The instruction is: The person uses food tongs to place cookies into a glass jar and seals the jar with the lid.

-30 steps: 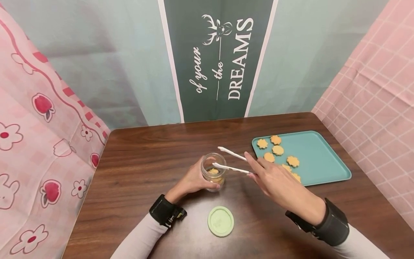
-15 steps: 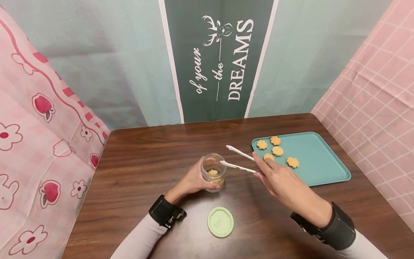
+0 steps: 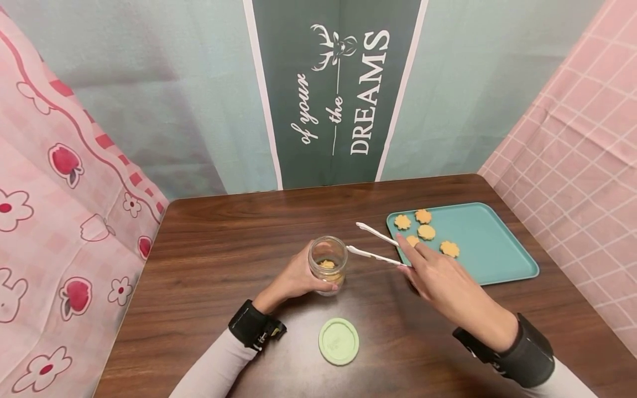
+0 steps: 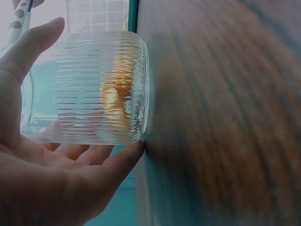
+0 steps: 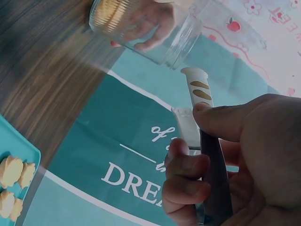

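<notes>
With my left hand wrapped around the jar, my right hand pinches empty, parted tongs and should approach a cookie flat.

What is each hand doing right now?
Left hand: holding the glass jar, which stands on the table.
Right hand: holding the white tongs, tips apart and empty.
</notes>
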The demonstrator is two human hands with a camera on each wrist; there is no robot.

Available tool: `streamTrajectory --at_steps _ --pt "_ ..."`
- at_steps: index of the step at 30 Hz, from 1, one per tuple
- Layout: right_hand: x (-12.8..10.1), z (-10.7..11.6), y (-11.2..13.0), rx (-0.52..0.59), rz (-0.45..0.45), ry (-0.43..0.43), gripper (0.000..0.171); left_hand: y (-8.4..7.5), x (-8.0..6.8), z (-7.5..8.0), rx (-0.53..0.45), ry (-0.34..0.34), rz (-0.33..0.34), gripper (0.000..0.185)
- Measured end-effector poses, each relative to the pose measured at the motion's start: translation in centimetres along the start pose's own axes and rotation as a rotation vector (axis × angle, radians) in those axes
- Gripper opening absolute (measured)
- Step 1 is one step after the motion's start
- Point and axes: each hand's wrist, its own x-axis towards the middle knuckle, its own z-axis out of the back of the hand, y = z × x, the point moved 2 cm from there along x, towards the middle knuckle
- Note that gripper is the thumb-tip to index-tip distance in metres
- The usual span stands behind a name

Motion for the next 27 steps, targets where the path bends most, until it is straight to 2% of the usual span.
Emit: streamTrajectory --at_steps 6,12,20,27 --pt "-0.3 0.1 -0.4 -0.006 -0.018 0.001 0.07 0.0 0.1 0.0 -0.005 0.002 -0.004 0.092" --pt "-0.6 0.2 -0.8 -0.015 -0.039 0.021 0.054 0.0 0.1 0.0 -0.003 0.001 0.009 0.093" --pt "-0.8 0.1 -1.1 -0.028 -0.034 -0.007 0.07 0.0 0.1 0.0 -0.016 0.003 -0.005 0.093" --pt "-1.0 0.2 -1.4 -0.03 -0.019 -0.034 0.069 0.0 0.2 0.1 -0.006 0.008 0.022 0.093"
